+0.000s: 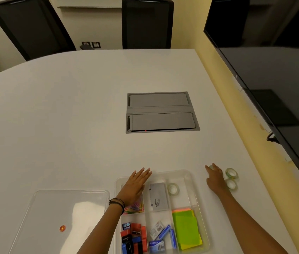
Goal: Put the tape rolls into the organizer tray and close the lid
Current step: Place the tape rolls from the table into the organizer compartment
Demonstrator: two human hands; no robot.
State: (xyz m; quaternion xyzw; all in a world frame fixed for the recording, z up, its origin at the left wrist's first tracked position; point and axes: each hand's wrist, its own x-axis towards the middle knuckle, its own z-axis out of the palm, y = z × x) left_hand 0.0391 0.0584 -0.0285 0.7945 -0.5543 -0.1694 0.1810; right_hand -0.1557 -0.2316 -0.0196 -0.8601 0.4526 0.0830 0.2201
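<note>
a: where are the tape rolls?

b: one clear tape roll (pixel 173 189) lies flat, hole up, in the far right compartment of the organizer tray (pixel 202 215). two more sit on the white table (pixel 71 125) right of the tray: a far roll (pixel 231 173) tilted on edge, its hole facing toward the camera, and a near roll (pixel 230 184) lying flatter, just beside the right hand (pixel 215 178).

a: is that hand gripping anything?

b: its fingers are spread, palm down on the table. something pale shows under the fingertips, but i cannot tell whether it grasps it.

a: and the left hand (pixel 136 187)?

b: open and flat, fingers pointing away, over the tray's far left compartment, holding nothing.

a: the lid?

b: the clear lid (pixel 62 217) lies flat on the table left of the tray, just beside it. tray's long axis runs away from the person.
</note>
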